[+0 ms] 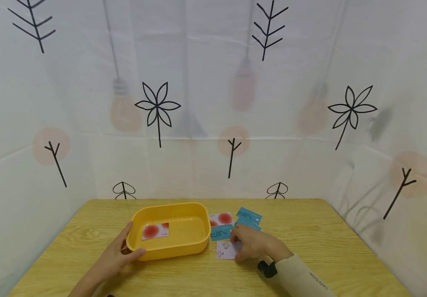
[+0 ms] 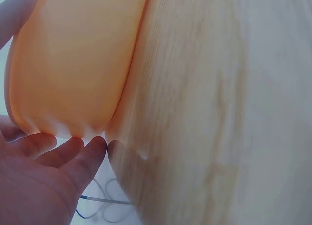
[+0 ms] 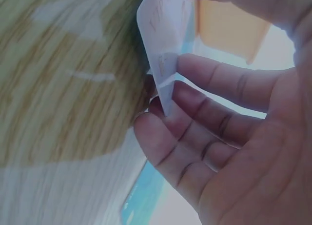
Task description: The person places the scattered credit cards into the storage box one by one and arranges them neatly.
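Note:
A yellow plastic basin [image 1: 172,251] stands on the table with a white card with red circles [image 1: 155,231] lying inside. My left hand [image 1: 113,255] grips the basin's left end, thumb at the front rim. In the left wrist view its fingertips [image 2: 73,143] press against the basin's outer wall. To the right of the basin, my right hand [image 1: 254,242] holds a pale card with a pink print [image 1: 225,250] by its right part. The right wrist view shows this pale card [image 3: 165,44] edge-on, tilted up between thumb and fingers.
Behind the right hand lie several blue VIP cards [image 1: 220,233], some overlapping, and another white card with red circles [image 1: 223,218] close to the basin's right wall. A white patterned curtain [image 1: 198,165] hangs along the back and sides of the wooden table [image 1: 328,239].

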Action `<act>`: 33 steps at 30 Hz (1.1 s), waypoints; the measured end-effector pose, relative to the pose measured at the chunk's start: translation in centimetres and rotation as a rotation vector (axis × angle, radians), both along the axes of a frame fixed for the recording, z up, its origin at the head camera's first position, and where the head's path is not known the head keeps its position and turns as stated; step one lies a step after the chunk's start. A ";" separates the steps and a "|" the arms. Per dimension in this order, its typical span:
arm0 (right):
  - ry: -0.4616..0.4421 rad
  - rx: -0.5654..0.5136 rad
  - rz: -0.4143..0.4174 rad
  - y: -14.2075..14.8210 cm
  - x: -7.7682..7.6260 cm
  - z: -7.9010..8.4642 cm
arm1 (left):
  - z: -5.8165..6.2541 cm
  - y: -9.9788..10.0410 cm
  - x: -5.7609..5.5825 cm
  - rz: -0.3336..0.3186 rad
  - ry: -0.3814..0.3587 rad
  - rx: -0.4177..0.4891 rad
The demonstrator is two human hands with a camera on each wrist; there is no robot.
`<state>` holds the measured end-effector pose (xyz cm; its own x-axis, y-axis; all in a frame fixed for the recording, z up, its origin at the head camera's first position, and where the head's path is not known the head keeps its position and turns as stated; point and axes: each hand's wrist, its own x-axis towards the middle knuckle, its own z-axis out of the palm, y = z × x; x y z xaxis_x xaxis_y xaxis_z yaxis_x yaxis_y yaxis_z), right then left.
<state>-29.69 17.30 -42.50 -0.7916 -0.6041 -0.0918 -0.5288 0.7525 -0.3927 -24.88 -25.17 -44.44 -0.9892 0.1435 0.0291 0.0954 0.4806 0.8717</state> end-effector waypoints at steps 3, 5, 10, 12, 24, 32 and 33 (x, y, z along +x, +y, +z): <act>0.001 0.011 0.010 0.0 0.1 0.1 | -0.1 0.0 0.0 -0.003 0.002 0.004; -0.001 0.015 0.012 0.0 0.1 0.1 | 0.0 0.0 0.0 -0.004 0.003 0.004; 0.000 0.031 -0.005 0.0 0.3 0.2 | 0.1 0.0 0.0 -0.004 -0.001 0.000; -0.004 0.035 -0.022 -0.1 0.4 0.2 | 0.1 0.0 0.0 -0.003 -0.002 0.002; -0.001 0.033 -0.030 0.0 0.8 0.1 | 0.0 0.0 0.0 0.005 0.001 -0.009; 0.017 0.044 -0.029 -0.1 0.8 0.1 | -0.1 0.0 0.0 0.008 -0.001 -0.014; 0.017 0.045 -0.029 -0.1 0.8 0.1 | -0.1 0.0 0.0 0.008 -0.001 -0.014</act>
